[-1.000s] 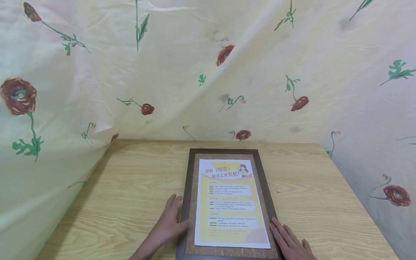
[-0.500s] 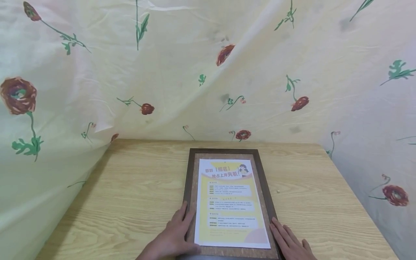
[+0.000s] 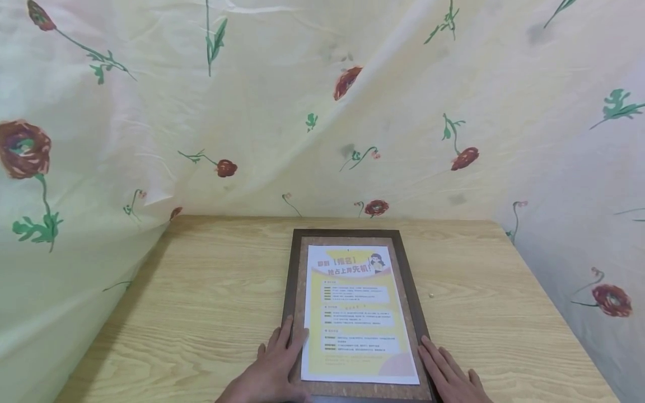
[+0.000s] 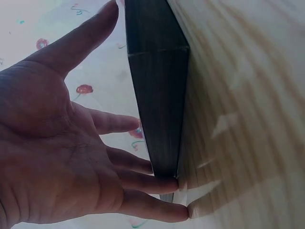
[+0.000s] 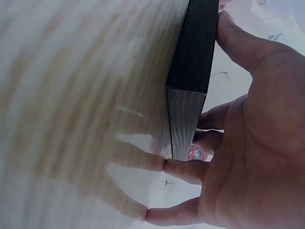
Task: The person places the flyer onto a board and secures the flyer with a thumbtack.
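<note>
Touching a dark-framed cork board (image 3: 353,390), your two hands lie loose, with fingers not wrapped around it. The board lies flat on the wood-grain table (image 3: 216,291), near 6 o'clock in the head view. From its middle, your left hand (image 3: 272,369) is at 8 o'clock, fingers spread, and your right hand (image 3: 450,374) is at 4, fingers straight along the edge. A yellow poster (image 3: 358,316) lies on the cork. Flowered cloth (image 3: 282,95) hangs at 12.

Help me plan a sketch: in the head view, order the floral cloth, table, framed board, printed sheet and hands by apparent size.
Largest to smallest:
1. Floral cloth
2. Table
3. Framed board
4. Printed sheet
5. Left hand and right hand: similar, both running out of frame; unranked
</note>
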Available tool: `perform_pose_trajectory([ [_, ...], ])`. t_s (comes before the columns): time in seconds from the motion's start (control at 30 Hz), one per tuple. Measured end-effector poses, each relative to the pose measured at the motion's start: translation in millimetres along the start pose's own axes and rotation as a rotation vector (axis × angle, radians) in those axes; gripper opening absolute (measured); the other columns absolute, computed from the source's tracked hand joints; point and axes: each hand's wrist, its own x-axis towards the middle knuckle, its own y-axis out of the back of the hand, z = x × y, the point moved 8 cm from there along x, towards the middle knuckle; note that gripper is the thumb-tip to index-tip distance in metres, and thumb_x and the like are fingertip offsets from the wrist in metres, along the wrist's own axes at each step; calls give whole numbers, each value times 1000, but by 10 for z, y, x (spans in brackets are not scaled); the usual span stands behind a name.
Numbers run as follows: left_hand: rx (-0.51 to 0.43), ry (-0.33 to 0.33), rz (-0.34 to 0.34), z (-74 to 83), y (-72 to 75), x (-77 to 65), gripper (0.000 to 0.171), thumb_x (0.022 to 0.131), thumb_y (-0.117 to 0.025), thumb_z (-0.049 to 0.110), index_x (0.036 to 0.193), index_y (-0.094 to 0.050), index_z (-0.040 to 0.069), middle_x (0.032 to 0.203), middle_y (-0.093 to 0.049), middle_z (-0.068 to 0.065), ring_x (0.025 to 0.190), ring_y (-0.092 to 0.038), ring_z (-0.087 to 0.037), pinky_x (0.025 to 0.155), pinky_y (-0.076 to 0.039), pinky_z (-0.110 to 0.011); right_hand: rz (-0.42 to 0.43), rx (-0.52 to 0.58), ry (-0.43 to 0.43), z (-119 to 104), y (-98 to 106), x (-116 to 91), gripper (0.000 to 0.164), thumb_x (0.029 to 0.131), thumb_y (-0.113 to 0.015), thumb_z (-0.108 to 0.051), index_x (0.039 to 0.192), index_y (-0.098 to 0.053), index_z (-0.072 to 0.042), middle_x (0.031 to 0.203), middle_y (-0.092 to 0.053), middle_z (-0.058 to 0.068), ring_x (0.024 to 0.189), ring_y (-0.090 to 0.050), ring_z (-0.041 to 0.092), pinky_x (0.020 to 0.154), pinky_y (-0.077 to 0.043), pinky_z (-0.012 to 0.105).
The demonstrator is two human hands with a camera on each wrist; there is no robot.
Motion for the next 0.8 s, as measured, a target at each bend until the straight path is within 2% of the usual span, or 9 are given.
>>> perform_pose_trajectory([
  [0.27, 27, -7, 5, 6, -6, 6, 120, 61, -87, 53, 154, -29, 3, 158, -1, -34, 139, -6, -61, 90, -10, -87, -4, 5, 3, 9, -17, 1, 114, 66, -62, -83, 145, -41, -5, 152, -34, 8, 129, -44, 44, 80, -33, 83],
  [0.5, 56, -40, 21, 23, -10, 15, 117, 61, -89, 48, 153, -31, 5, 157, -2, -35, 138, -8, -62, 88, -12, -88, 18, 2, 14, 7, -9, 1, 113, 66, -63, -83, 145, -41, -5, 151, -32, 7, 129, -44, 45, 79, -33, 83],
  [0.8, 52, 4, 3, 19, -18, 25, 112, 60, -92, 43, 151, -37, 5, 158, 0, -33, 138, -5, -62, 90, -12, -87, 14, 3, 14, -11, -3, -6, 116, 64, -63, -84, 145, -41, -4, 151, -34, 9, 128, -45, 46, 78, -33, 83],
])
